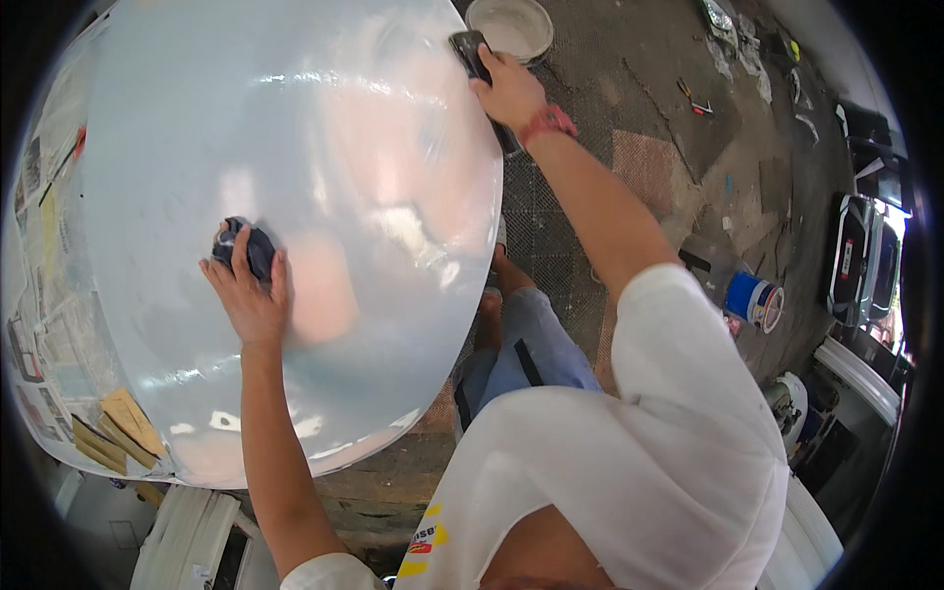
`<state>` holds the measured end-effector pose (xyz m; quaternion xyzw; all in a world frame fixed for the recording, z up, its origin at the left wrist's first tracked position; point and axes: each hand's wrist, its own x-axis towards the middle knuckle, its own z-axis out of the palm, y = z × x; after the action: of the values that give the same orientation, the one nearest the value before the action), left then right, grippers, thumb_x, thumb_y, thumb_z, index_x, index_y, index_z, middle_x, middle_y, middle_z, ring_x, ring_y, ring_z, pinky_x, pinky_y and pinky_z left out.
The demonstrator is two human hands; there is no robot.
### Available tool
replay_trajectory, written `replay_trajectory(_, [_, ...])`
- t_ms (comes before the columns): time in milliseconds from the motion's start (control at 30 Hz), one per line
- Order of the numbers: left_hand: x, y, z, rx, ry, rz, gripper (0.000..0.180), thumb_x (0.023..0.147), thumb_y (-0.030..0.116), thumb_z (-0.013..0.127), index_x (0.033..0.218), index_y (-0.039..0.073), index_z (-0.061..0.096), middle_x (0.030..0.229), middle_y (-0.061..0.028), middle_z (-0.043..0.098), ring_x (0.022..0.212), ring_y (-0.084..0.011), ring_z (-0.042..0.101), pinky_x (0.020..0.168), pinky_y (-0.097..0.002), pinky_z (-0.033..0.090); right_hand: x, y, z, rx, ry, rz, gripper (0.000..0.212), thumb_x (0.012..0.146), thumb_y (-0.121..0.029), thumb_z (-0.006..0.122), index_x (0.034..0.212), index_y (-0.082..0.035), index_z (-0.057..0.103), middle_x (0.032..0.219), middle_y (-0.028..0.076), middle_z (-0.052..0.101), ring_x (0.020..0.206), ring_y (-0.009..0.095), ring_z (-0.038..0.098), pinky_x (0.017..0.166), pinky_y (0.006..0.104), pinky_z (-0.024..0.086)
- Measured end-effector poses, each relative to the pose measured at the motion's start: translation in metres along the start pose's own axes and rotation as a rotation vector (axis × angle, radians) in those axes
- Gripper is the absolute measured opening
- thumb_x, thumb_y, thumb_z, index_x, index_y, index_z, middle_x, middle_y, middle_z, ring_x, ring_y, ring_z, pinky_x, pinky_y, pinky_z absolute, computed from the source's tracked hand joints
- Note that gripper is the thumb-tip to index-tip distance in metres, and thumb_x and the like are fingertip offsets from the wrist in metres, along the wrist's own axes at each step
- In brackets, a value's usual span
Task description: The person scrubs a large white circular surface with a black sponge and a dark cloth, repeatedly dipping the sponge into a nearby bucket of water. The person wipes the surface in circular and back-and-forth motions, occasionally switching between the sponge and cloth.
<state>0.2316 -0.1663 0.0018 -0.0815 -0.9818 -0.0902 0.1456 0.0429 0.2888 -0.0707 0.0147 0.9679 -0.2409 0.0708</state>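
A broad, curved, pale grey panel with a wet-looking shine fills the left half of the view. My left hand presses a bunched dark cloth onto its middle left, fingers curled over it. Out at the panel's far right edge, my right hand grips a dark rectangular block. Part of that block is hidden beneath my fingers. Just past it stands a round whitish tub.
Newspaper covers the left side, with brown strips at the near left corner. To my right, a blue-and-white bucket lies on the floor. A red-handled tool and crumpled plastic lie farther off. A car stands beyond.
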Motion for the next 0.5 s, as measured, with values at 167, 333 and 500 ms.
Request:
replay_trajectory(167, [-0.006,-0.007,-0.005,0.062,-0.003,-0.006,0.062,0.105,0.041,0.074,0.158,0.013,0.055,0.161,-0.0219,0.055,0.147,-0.0437,0.053,0.129,-0.0712,0.027,-0.147,-0.041,0.059,-0.094,0.108,-0.114,0.068,0.108,-0.031,0.064,0.171,-0.014,0.043,0.16,0.02,0.052,0.131,0.047,0.057,0.109,0.0586,0.052])
replay_trajectory(333, [-0.009,-0.005,-0.007,0.055,0.007,-0.012,0.06,0.106,0.041,0.073,0.157,0.013,0.056,0.16,-0.0222,0.056,0.138,-0.0457,0.056,0.129,-0.0714,0.026,-0.303,-0.039,0.077,-0.017,0.028,-0.243,0.077,0.1,-0.028,0.074,0.171,-0.016,0.045,0.161,0.019,0.051,0.124,0.042,0.059,0.106,0.0587,0.052])
replay_trajectory(500, [-0.005,0.002,-0.008,0.024,-0.033,0.003,0.055,0.107,0.036,0.072,0.154,0.012,0.057,0.163,-0.0235,0.053,0.139,-0.0525,0.053,0.129,-0.0668,0.03,-0.117,0.003,0.041,0.003,0.136,0.056,0.066,0.107,-0.033,0.065,0.168,-0.014,0.047,0.157,0.021,0.054,0.137,0.045,0.058,0.111,0.058,0.054])
